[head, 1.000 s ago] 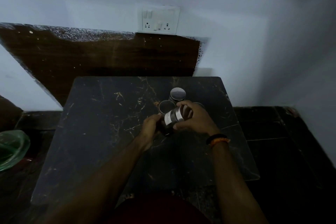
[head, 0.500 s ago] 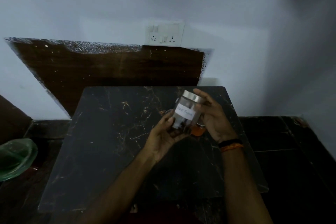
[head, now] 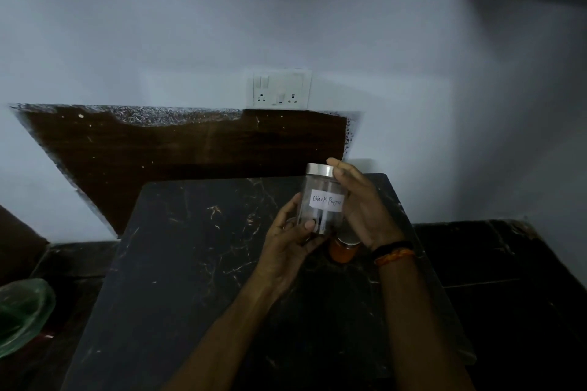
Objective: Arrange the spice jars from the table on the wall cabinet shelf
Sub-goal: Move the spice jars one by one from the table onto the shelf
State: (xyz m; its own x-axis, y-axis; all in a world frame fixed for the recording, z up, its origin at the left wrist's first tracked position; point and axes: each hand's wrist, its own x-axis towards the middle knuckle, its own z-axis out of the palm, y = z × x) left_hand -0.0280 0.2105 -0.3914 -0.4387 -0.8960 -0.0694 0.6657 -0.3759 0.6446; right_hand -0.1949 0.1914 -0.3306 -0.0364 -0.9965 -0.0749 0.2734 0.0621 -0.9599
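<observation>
Cradling a clear glass jar [head: 321,200] (labelled "Black Pepper"), both hands [head: 287,243] [head: 362,203] clasped it upright; it wanted lifting level to the shelf.

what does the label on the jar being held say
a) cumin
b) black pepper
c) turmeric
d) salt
b, the white handwritten label on the clear jar reads "Black Pepper"; the left hand supports the jar low down and the right hand holds its side up to the metal lid, above the dark table.
</observation>
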